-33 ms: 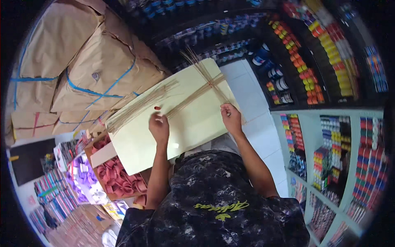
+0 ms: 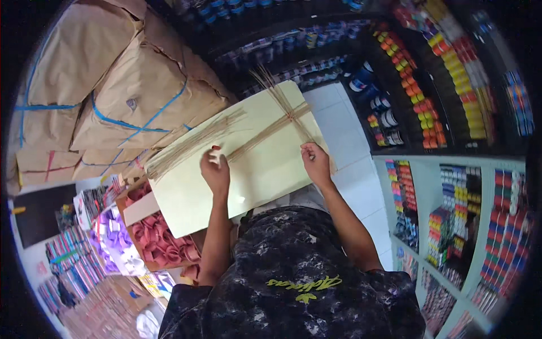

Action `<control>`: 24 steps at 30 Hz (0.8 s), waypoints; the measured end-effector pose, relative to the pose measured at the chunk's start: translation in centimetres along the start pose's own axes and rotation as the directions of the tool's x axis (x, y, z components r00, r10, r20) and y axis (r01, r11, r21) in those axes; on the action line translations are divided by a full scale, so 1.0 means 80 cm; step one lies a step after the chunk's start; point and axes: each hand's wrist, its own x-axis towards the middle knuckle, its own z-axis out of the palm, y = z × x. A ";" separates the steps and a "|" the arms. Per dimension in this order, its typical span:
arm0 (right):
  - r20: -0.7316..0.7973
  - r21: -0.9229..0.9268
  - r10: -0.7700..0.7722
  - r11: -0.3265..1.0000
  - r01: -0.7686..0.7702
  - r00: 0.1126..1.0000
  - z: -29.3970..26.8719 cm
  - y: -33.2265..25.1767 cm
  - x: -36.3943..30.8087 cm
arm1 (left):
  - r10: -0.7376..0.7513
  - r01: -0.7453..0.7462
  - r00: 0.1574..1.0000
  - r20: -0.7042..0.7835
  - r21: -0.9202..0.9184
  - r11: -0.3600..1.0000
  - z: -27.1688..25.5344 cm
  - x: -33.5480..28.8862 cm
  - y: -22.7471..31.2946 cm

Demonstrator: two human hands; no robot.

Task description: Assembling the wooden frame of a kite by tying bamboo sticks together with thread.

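On a pale yellow board (image 2: 197, 195) in front of me, two bundles of thin brown strands (image 2: 257, 138) cross near the far right corner, with a reddish spot at the crossing. My right hand (image 2: 316, 165) is closed at the near end of one bundle, its fingertips pinched on the strands. My left hand (image 2: 215, 174) hovers over the board's middle, thumb and fingers apart. Just beyond its fingertips lies a small red piece (image 2: 215, 148), too small to name; whether they touch cannot be told. More loose strands (image 2: 195, 141) lie along the board's far left side.
Large brown paper-wrapped bundles (image 2: 135, 85) tied with blue cord stand at the far left. A box of rolled pinkish-red strips (image 2: 164, 240) sits by the board's left end. Dark shelves (image 2: 418, 85) and pale shelves (image 2: 423, 175) with colourful spools line the right, beyond white floor tiles (image 2: 353, 169).
My left hand has moved slightly up and left, closer to the small red piece. The right hand stays almost where it was.
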 end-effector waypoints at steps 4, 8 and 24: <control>0.177 0.065 -0.044 0.997 0.033 0.983 0.015 -0.004 0.034 | 0.131 -0.105 0.988 -0.079 0.273 0.956 0.018 0.038 -0.044; 0.325 0.108 -0.150 0.987 0.121 0.934 0.037 -0.015 0.061 | -0.041 -0.005 0.992 0.122 0.351 0.936 0.024 0.056 -0.087; 0.405 0.334 -0.180 0.942 0.038 0.896 -0.059 -0.188 0.006 | 0.066 0.352 0.837 0.543 -0.628 0.694 -0.002 -0.047 0.170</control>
